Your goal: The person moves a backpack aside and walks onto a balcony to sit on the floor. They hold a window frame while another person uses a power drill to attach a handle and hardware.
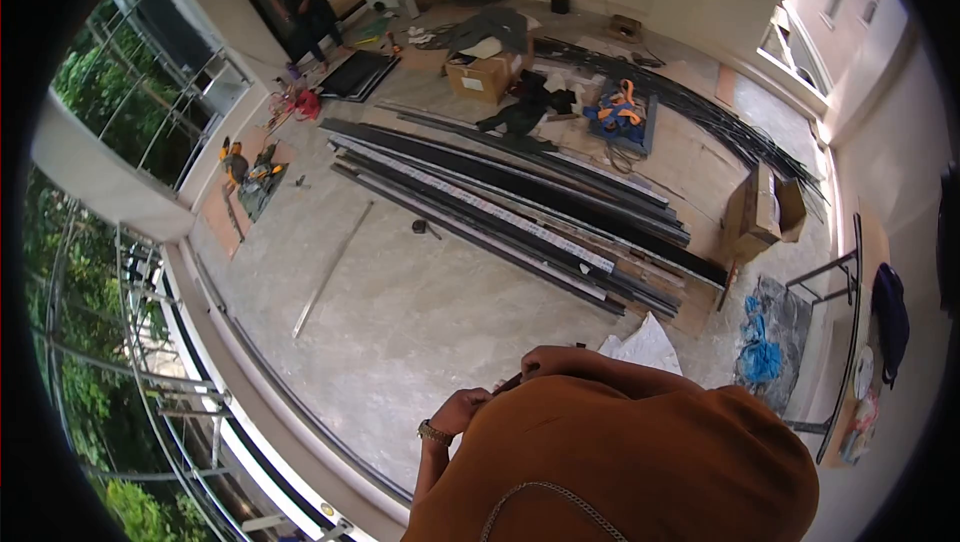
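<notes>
Both of my hands are close together in front of my chest, at the edge of the brown shirt. My left hand (462, 410), with a watch on its wrist, has its fingers curled in. Just above and to the right, my right hand (545, 361) is closed, knuckles outward. Between them shows a short stretch of a dark, narrow thing (507, 383), gripped by both hands; its kind I cannot tell. The shirt hides part of the fingers. Beyond my hands, a white sheet (645, 346) lies on the floor near my right forearm.
Long dark metal profiles (480, 207) lie stacked across the floor. A thin straight bar (333, 267) and a small black tape measure (419, 226) lie nearer. Cardboard boxes (757, 212), yellow power tools (235, 162) and a side table (858, 342) surround the area. Another person (300, 2) stands at the far left.
</notes>
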Available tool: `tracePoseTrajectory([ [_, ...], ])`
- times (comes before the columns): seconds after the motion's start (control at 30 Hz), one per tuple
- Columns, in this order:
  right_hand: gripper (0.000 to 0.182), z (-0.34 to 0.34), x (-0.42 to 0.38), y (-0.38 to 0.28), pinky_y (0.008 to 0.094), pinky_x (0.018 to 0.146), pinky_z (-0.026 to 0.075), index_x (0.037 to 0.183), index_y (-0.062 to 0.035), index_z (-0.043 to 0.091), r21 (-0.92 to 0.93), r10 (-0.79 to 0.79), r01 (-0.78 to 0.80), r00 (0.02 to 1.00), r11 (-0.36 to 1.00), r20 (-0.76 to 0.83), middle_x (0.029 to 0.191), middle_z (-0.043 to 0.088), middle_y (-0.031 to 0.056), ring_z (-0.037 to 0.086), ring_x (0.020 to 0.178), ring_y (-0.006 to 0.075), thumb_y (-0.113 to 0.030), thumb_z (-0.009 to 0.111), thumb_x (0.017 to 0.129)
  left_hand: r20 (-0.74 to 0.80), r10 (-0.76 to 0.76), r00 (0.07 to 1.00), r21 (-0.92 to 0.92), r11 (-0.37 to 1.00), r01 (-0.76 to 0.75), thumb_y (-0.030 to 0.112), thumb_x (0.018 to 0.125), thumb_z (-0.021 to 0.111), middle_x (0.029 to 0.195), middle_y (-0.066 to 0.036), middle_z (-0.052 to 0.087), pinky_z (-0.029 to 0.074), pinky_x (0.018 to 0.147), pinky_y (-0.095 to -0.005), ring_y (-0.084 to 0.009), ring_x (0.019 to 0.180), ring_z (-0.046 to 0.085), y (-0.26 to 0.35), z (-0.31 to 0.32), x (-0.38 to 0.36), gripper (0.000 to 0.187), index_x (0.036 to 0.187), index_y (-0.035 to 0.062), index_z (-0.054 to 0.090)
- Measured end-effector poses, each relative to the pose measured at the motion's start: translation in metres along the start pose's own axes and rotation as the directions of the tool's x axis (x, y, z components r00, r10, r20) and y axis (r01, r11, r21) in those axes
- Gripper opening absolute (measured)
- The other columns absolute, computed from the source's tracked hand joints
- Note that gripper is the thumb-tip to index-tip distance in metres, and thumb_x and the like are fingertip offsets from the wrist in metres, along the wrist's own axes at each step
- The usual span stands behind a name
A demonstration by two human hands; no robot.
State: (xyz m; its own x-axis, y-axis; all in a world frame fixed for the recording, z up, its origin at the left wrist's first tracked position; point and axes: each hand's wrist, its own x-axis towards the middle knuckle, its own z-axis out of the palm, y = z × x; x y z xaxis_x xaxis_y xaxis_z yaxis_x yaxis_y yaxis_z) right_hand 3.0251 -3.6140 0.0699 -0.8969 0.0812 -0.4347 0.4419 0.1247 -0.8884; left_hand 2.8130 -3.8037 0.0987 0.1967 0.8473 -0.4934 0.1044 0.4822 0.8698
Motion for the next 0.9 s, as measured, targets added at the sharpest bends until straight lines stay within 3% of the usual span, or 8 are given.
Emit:
tracePoseTrajectory([
  [0.13,0.028,-0.002,-0.003,-0.006,0.0290,0.079,0.045,0.093,-0.0039,0.067,0.078,0.003,-0.007,0.999,0.997,0.047,0.089,0.068,0.0083,0.061,0.085,0.0137,-0.030,0.065,0.083,-0.012,0.001,1.000,0.183,0.983,0.001,0.013,0.087,0.059,0.081,-0.002,0.068,0.048,0.070,-0.0247,-0.0075,0.073,0.058,0.011,-0.009,-0.014,0.016,0.095,0.0014,0.067],
  [0.3,0.025,-0.009,-0.006,-0.018,0.0297,0.080,0.045,0.093,-0.0045,0.067,-0.025,-0.042,0.046,0.989,0.999,0.142,0.090,0.068,0.0067,0.059,0.085,0.0132,-0.027,0.066,0.082,-0.177,-0.011,0.984,-0.045,0.999,0.003,0.019,0.086,0.060,0.080,-0.004,0.068,0.049,0.071,-0.0265,-0.0115,0.074,0.061,-0.031,-0.004,-0.019,0.020,0.094,0.0025,0.068],
  [0.43,0.014,-0.009,-0.004,-0.024,0.0263,0.077,0.045,0.091,-0.0027,0.064,0.150,-0.119,0.113,0.992,0.982,0.032,0.086,0.065,0.0056,0.058,0.084,0.0110,-0.014,0.066,0.082,-0.594,0.080,0.801,0.447,0.860,0.246,0.025,0.083,0.060,0.081,-0.010,0.067,0.050,0.070,-0.0283,-0.0165,0.075,0.064,-0.152,0.001,-0.014,0.024,0.089,0.0032,0.068],
  [0.53,0.011,-0.020,-0.004,-0.025,0.0237,0.074,0.045,0.092,-0.0022,0.060,0.331,-0.110,0.137,0.989,0.934,-0.098,0.086,0.062,0.0036,0.057,0.082,0.0092,-0.005,0.064,0.082,-0.744,-0.015,0.667,0.378,0.814,0.440,0.027,0.082,0.059,0.081,-0.010,0.068,0.051,0.064,-0.0307,-0.0172,0.073,0.065,-0.215,0.024,-0.033,0.025,0.088,0.0052,0.068],
  [0.6,0.013,-0.031,-0.009,-0.030,0.0225,0.073,0.045,0.094,-0.0021,0.059,0.380,-0.118,0.164,0.983,0.910,-0.142,0.086,0.061,0.0027,0.056,0.080,0.0084,-0.001,0.063,0.082,-0.591,-0.513,0.623,-0.266,0.853,0.450,0.028,0.082,0.059,0.083,-0.010,0.068,0.052,0.057,-0.0327,-0.0183,0.070,0.065,-0.240,0.041,-0.047,0.024,0.089,0.0067,0.069],
  [0.7,0.018,-0.046,-0.023,-0.043,0.0222,0.073,0.045,0.098,-0.0029,0.057,0.543,-0.053,0.125,0.988,0.831,-0.146,0.088,0.060,0.0017,0.056,0.080,0.0082,0.000,0.062,0.081,-0.411,-0.765,0.496,-0.605,0.636,0.480,0.020,0.085,0.055,0.085,-0.010,0.068,0.051,0.056,-0.0353,-0.0185,0.069,0.065,-0.252,0.074,-0.070,0.022,0.099,0.0078,0.066],
  [0.77,0.020,-0.053,-0.033,-0.055,0.0224,0.071,0.045,0.099,-0.0030,0.056,0.543,-0.054,0.088,0.996,0.835,-0.078,0.089,0.061,0.0025,0.056,0.079,0.0077,0.002,0.061,0.081,-0.398,-0.835,0.379,-0.695,0.545,0.470,0.020,0.087,0.054,0.086,-0.010,0.068,0.051,0.058,-0.0392,-0.0206,0.069,0.066,-0.259,0.102,-0.086,0.024,0.105,0.0081,0.063],
  [0.9,0.018,-0.059,-0.050,-0.087,0.0232,0.071,0.045,0.097,-0.0027,0.057,0.520,-0.152,0.140,0.988,0.843,-0.019,0.091,0.063,0.0034,0.056,0.080,0.0077,0.003,0.060,0.081,-0.420,-0.802,0.425,-0.503,0.596,0.626,0.021,0.089,0.054,0.091,-0.012,0.069,0.052,0.061,-0.0416,-0.0237,0.073,0.068,-0.302,0.137,-0.106,0.023,0.107,0.0084,0.063],
])
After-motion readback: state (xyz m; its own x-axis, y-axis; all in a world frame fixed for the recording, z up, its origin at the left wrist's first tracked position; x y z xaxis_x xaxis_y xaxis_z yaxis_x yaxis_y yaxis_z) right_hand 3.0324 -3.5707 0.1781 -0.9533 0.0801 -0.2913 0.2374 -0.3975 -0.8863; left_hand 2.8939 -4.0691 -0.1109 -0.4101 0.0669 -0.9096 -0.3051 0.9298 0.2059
